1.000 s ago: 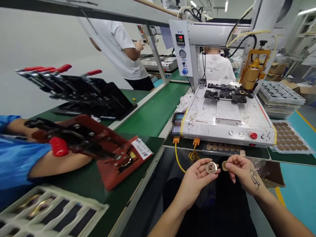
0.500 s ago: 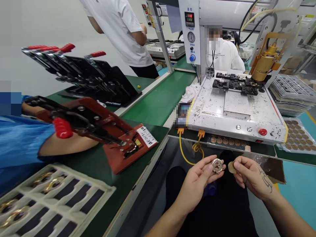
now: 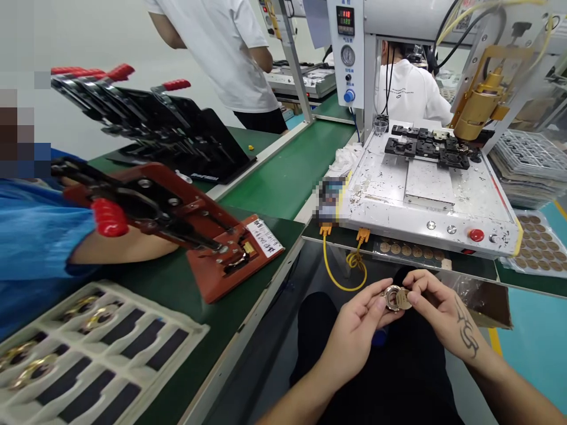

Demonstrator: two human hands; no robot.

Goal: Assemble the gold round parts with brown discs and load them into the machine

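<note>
My left hand (image 3: 357, 327) pinches a small round metal ring part (image 3: 391, 295) over my lap. In my right hand (image 3: 436, 310) is a thin tan disc (image 3: 402, 302), pressed against the face of the ring part. Both hands meet just below the bench edge, in front of the white dispensing machine (image 3: 425, 189). A strip of similar tan discs (image 3: 410, 251) lies under the machine's front edge.
A red clamp fixture (image 3: 195, 230) sits on the green bench at left, with a blue-sleeved co-worker's arm (image 3: 53, 242) on it. Near it lie a white parts tray (image 3: 101, 348) and black clamp fixtures (image 3: 155, 130). Two people in white stand behind.
My right hand moved left and brought the tan disc onto the ring part; before, disc and ring were held apart. The view tilted slightly downward.
</note>
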